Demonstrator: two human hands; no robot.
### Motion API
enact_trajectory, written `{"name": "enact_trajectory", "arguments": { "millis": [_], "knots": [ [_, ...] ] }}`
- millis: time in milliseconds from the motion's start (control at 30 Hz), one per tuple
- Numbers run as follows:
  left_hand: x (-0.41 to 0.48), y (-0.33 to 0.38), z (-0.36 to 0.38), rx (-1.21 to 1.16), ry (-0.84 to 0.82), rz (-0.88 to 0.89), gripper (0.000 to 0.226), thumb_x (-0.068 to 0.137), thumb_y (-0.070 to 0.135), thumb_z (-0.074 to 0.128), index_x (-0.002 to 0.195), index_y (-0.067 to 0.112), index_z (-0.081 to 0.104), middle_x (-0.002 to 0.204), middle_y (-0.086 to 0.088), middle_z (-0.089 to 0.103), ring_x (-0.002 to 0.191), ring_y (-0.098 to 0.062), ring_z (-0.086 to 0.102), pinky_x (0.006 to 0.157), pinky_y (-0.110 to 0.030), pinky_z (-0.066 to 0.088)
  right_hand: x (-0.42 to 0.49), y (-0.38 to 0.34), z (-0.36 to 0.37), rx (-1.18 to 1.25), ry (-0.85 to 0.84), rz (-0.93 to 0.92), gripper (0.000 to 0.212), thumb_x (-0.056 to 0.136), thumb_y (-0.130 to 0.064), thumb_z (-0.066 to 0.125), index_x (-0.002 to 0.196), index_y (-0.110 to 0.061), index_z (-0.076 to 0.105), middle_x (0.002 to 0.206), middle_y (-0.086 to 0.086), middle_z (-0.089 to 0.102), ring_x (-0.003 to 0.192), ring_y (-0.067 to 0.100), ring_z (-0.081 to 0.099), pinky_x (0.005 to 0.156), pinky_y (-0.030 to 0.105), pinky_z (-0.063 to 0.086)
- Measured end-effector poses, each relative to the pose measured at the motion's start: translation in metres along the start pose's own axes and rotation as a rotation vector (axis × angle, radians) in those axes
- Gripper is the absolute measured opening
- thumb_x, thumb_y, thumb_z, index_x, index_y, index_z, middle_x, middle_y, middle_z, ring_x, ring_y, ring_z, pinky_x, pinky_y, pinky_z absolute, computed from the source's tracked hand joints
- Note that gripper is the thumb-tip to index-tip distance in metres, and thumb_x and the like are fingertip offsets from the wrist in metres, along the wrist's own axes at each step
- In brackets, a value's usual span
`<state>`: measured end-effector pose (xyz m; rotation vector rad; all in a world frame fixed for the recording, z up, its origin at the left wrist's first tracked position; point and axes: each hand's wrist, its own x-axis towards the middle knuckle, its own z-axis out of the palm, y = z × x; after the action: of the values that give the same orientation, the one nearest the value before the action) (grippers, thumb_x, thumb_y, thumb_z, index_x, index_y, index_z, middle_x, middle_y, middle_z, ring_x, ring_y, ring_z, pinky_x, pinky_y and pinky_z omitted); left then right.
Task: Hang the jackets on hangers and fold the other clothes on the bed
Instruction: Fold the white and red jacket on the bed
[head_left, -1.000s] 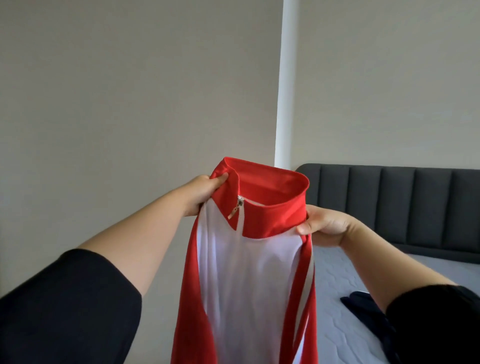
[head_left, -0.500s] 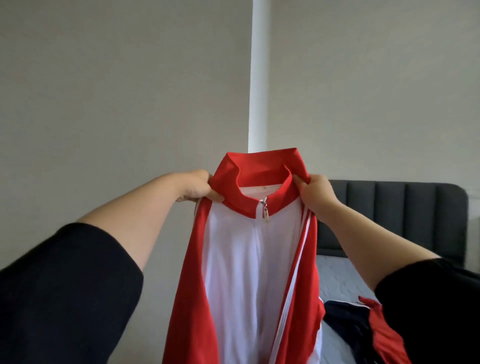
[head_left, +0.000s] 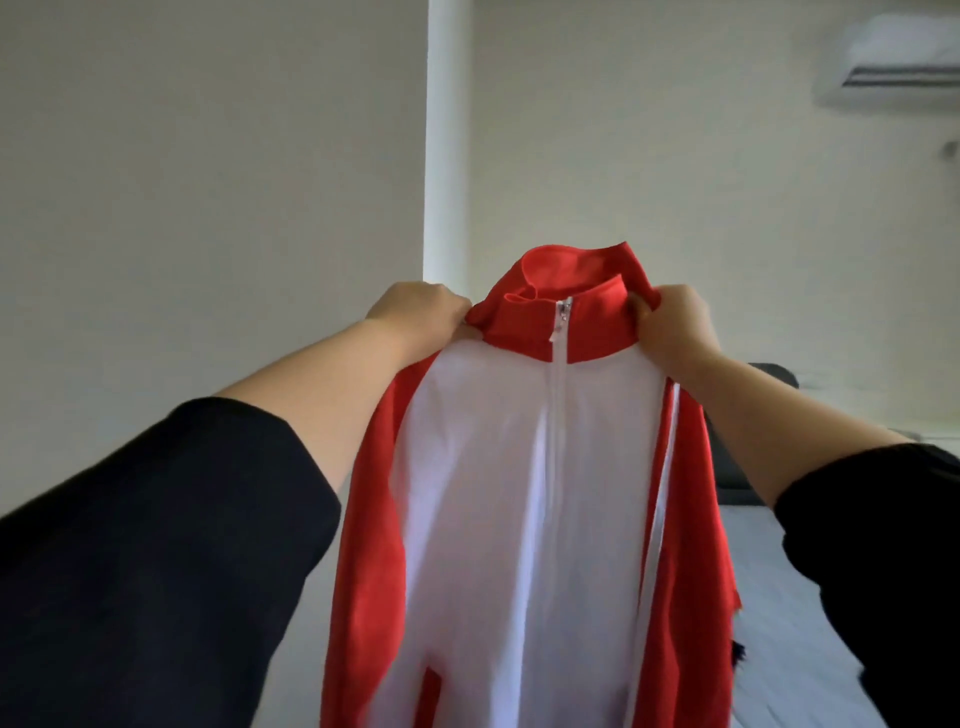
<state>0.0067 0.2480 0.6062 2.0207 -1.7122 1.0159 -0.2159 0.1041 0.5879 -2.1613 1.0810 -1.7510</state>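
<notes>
A red and white zip jacket (head_left: 519, 493) hangs in the air in front of me, its front facing me and its zip closed up to the red collar. My left hand (head_left: 421, 312) grips the left shoulder beside the collar. My right hand (head_left: 675, 327) grips the right side of the collar. The jacket's lower part runs out of the frame's bottom edge. No hanger is in view.
The grey mattress of the bed (head_left: 779, 597) lies at the lower right, with a dark headboard (head_left: 769, 379) behind my right arm. A bit of dark clothing (head_left: 738, 654) peeks out beside the jacket. A white pillar (head_left: 447, 156) and an air conditioner (head_left: 893, 57) are on the wall.
The jacket has been raised and spread wider between my hands, and its front now faces me squarely. My view has swung to the right, bringing the air conditioner into view.
</notes>
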Motion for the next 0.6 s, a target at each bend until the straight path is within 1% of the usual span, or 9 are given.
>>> {"name": "enact_trajectory", "arguments": {
  "millis": [33, 100, 200, 300, 400, 433, 500, 533, 600],
  "knots": [
    [0.000, 0.008, -0.001, -0.028, -0.004, 0.006, 0.031, 0.093, 0.050, 0.049, 0.082, 0.021, 0.053, 0.103, -0.014, 0.063, 0.099, -0.033, 0.058, 0.070, -0.029, 0.033, -0.001, 0.004, -0.007, -0.059, 0.038, -0.014, 0.035, 0.098, -0.027, 0.048, 0.087, 0.002, 0.063, 0.081, 0.022, 0.062, 0.085, 0.039, 0.060, 0.065, 0.031, 0.032],
    [-0.001, 0.022, 0.002, -0.123, -0.022, -0.021, 0.034, 0.088, 0.051, 0.057, 0.076, 0.020, 0.051, 0.092, -0.011, 0.060, 0.093, -0.032, 0.058, 0.068, -0.029, 0.034, -0.003, 0.015, -0.015, -0.174, 0.083, -0.025, 0.036, 0.099, -0.031, 0.044, 0.098, 0.001, 0.062, 0.096, 0.026, 0.064, 0.093, 0.043, 0.059, 0.068, 0.033, 0.036],
    [-0.005, 0.043, 0.031, -0.312, -0.107, -0.117, 0.038, 0.080, 0.049, 0.067, 0.063, 0.021, 0.048, 0.073, -0.002, 0.052, 0.080, -0.029, 0.056, 0.063, -0.028, 0.034, -0.012, 0.042, -0.010, -0.269, 0.037, -0.007, 0.036, 0.099, -0.032, 0.042, 0.099, -0.001, 0.059, 0.098, 0.025, 0.063, 0.093, 0.043, 0.059, 0.067, 0.034, 0.036],
    [-0.015, 0.068, 0.090, -0.465, -0.227, -0.184, 0.035, 0.081, 0.043, 0.069, 0.061, 0.023, 0.049, 0.067, 0.002, 0.050, 0.069, -0.022, 0.052, 0.062, -0.028, 0.034, -0.031, 0.090, 0.012, -0.339, -0.065, 0.062, 0.034, 0.099, -0.031, 0.040, 0.094, -0.003, 0.060, 0.098, 0.023, 0.063, 0.092, 0.041, 0.059, 0.067, 0.034, 0.036],
    [-0.026, 0.091, 0.162, -0.543, -0.343, -0.263, 0.038, 0.086, 0.044, 0.064, 0.063, 0.017, 0.051, 0.065, 0.001, 0.050, 0.070, -0.023, 0.051, 0.065, -0.029, 0.034, -0.059, 0.144, 0.042, -0.380, -0.191, 0.185, 0.040, 0.098, -0.037, 0.043, 0.096, -0.003, 0.065, 0.100, 0.020, 0.065, 0.094, 0.040, 0.061, 0.068, 0.035, 0.039],
    [-0.030, 0.097, 0.188, -0.560, -0.371, -0.296, 0.037, 0.088, 0.044, 0.062, 0.067, 0.015, 0.053, 0.066, 0.000, 0.050, 0.072, -0.024, 0.052, 0.066, -0.029, 0.035, -0.068, 0.163, 0.053, -0.402, -0.237, 0.222, 0.040, 0.098, -0.038, 0.046, 0.099, -0.003, 0.066, 0.102, 0.019, 0.066, 0.095, 0.039, 0.061, 0.069, 0.034, 0.040],
    [-0.037, 0.108, 0.239, -0.560, -0.438, -0.370, 0.034, 0.090, 0.044, 0.059, 0.080, 0.011, 0.062, 0.074, -0.002, 0.056, 0.079, -0.027, 0.057, 0.068, -0.031, 0.039, -0.087, 0.202, 0.075, -0.455, -0.330, 0.286, 0.039, 0.095, -0.040, 0.052, 0.101, -0.005, 0.068, 0.102, 0.017, 0.066, 0.095, 0.037, 0.062, 0.068, 0.033, 0.041],
    [-0.040, 0.113, 0.266, -0.542, -0.476, -0.396, 0.035, 0.090, 0.044, 0.058, 0.090, 0.010, 0.066, 0.082, -0.004, 0.060, 0.085, -0.028, 0.059, 0.070, -0.031, 0.041, -0.097, 0.221, 0.086, -0.488, -0.369, 0.325, 0.037, 0.094, -0.040, 0.054, 0.102, -0.007, 0.068, 0.100, 0.015, 0.066, 0.093, 0.037, 0.062, 0.068, 0.033, 0.041],
    [-0.047, 0.123, 0.318, -0.432, -0.527, -0.410, 0.038, 0.089, 0.043, 0.059, 0.104, 0.009, 0.067, 0.104, -0.010, 0.064, 0.099, -0.031, 0.059, 0.073, -0.034, 0.045, -0.115, 0.256, 0.108, -0.565, -0.454, 0.407, 0.037, 0.092, -0.041, 0.056, 0.103, -0.007, 0.065, 0.096, 0.014, 0.064, 0.090, 0.036, 0.063, 0.067, 0.034, 0.044]
  ]
}}
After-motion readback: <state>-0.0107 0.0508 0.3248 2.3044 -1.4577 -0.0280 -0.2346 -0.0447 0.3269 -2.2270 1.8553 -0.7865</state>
